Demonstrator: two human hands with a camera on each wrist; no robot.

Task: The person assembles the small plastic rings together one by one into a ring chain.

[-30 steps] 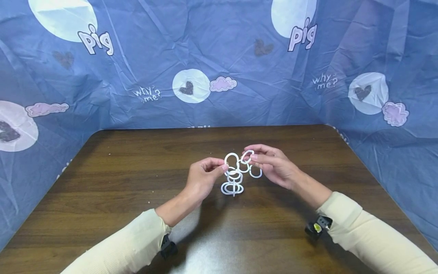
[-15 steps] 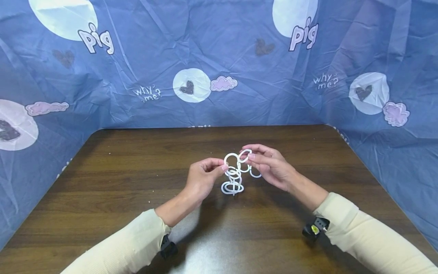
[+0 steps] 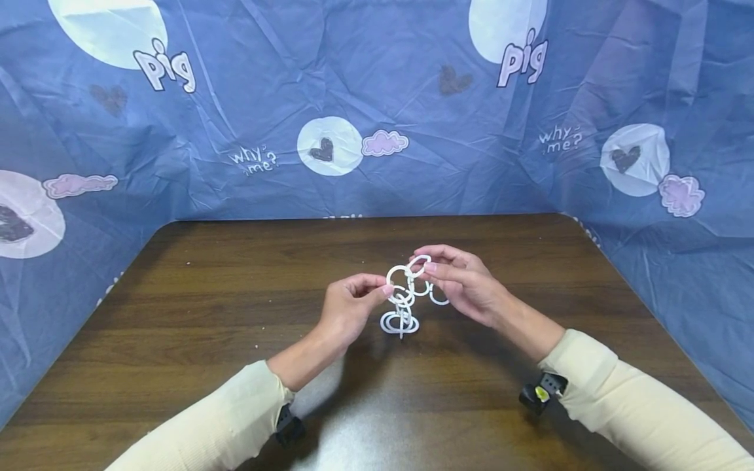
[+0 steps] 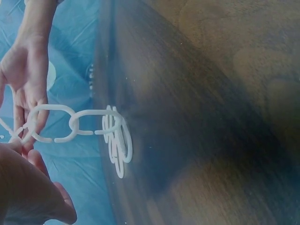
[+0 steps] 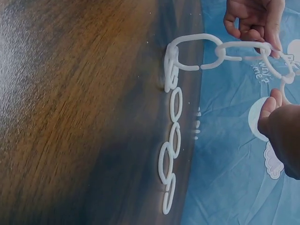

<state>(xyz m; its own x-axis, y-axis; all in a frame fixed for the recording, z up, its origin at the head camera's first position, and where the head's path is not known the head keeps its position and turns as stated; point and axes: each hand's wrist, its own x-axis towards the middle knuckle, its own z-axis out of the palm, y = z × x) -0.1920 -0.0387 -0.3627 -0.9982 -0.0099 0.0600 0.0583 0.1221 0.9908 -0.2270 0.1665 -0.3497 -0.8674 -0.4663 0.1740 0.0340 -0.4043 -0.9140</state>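
My left hand (image 3: 351,306) pinches a white plastic chain link (image 3: 389,275) between thumb and fingertips, above the brown table. Opposite it, my right hand (image 3: 466,282) pinches another white link (image 3: 413,263), tilted, with its lower end at the top right side of the left hand's link. Whether the two are hooked together, I cannot tell. Below the left hand, interlinked white links (image 4: 96,112) hang to a small heap on the tabletop. Several more links (image 5: 176,105) lie in a row on the wood in the right wrist view. Small gaps show in some links.
The brown wooden table (image 3: 206,314) spreads around both hands. A blue printed cloth (image 3: 377,78) rises behind it and at both sides. Tiny white specks (image 3: 256,346) dot the wood left of the left hand.
My right hand has shifted slightly left with its link, which now meets the left hand's link. The hanging links have turned a little. My left hand has hardly moved.
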